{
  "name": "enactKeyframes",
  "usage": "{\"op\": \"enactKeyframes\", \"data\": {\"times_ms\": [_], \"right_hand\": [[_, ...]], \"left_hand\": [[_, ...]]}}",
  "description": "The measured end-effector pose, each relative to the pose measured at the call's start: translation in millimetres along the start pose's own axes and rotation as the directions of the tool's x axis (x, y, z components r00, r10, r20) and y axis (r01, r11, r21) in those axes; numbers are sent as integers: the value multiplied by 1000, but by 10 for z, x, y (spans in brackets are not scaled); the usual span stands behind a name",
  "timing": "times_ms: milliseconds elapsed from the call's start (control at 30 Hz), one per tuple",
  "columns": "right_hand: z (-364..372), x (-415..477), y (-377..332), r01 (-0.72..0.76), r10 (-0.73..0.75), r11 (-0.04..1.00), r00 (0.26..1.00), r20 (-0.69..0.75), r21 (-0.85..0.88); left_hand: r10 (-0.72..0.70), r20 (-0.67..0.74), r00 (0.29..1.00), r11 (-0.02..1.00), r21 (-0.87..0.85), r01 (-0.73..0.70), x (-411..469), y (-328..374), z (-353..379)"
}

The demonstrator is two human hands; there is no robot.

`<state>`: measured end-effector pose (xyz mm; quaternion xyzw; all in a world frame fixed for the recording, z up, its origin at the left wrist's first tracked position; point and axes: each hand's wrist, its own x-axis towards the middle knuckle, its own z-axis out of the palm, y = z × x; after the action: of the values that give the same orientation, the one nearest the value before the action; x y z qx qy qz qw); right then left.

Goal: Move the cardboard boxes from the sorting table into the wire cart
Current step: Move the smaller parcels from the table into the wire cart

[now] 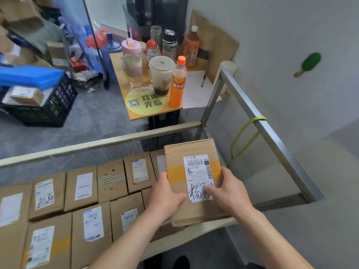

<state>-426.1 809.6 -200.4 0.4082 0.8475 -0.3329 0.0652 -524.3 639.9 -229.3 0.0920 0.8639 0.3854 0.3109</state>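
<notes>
Held box: one brown cardboard box with white label, over right end of metal-framed wire cart.
Hands: two; left hand and right hand grip its sides, thumbs on top.
Packed cardboard boxes: about eleven, in two rows inside the cart.

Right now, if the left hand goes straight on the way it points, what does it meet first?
The left hand grips the cardboard box; carrying it onward, the wire cart's far rail looks next, though depth is unclear.

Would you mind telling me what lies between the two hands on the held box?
In the head view, a white shipping label with black handwriting lies on the cardboard box between the left hand and right hand.
</notes>
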Motion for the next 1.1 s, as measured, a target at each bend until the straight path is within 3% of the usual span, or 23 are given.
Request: {"op": "enactKeyframes", "data": {"times_ms": [700,1100], "right_hand": [[982,1320,1233,-97,108,992,985,137,-83],[1406,1574,1568,-119,149,983,960,236,-139]], "left_hand": [[-217,64,974,976,10,217,1019,-793,1532],[-292,108,950,956,59,287,1231,-1153,1919]]}}
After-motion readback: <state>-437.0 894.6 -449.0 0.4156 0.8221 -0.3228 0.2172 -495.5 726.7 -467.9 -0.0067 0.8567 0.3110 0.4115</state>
